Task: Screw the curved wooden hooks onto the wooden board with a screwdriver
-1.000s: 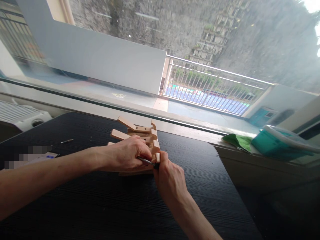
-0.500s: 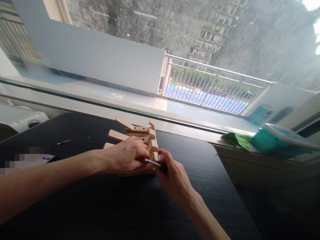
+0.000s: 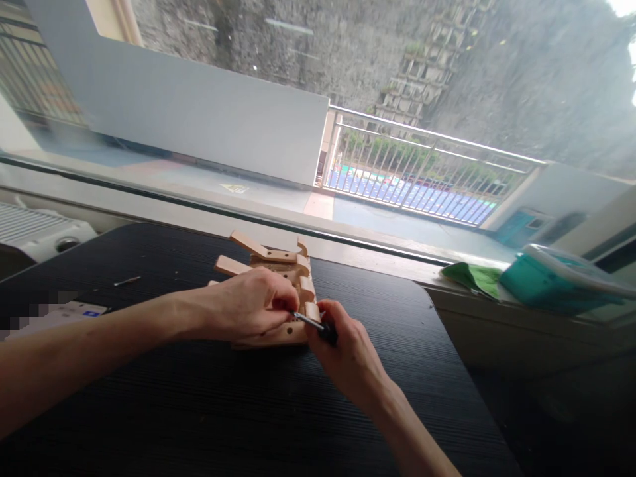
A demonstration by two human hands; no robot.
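A wooden rack with several curved hooks (image 3: 281, 256) lies on the black table, dark screw holes showing in its wood. My right hand (image 3: 345, 344) grips a screwdriver (image 3: 314, 323) by its dark handle, at the rack's right edge. Its metal shaft points left, toward the fingertips of my left hand (image 3: 258, 301). That hand lies over the middle of the rack, thumb and fingers closed in a pinch near the screwdriver's tip. Whatever sits between those fingers is too small to make out.
The black table (image 3: 209, 411) stands against a window sill. At its left lie a small thin metal piece (image 3: 127, 281) and a partly blurred flat object (image 3: 84, 311). A green cloth (image 3: 472, 278) and a teal plastic box (image 3: 556, 281) are on the right; a white radiator (image 3: 40, 232) is at left.
My left fingers have lifted slightly away from the near hook, uncovering a dark hole in it. The screwdriver has shifted a little to the right, with more of its handle showing.
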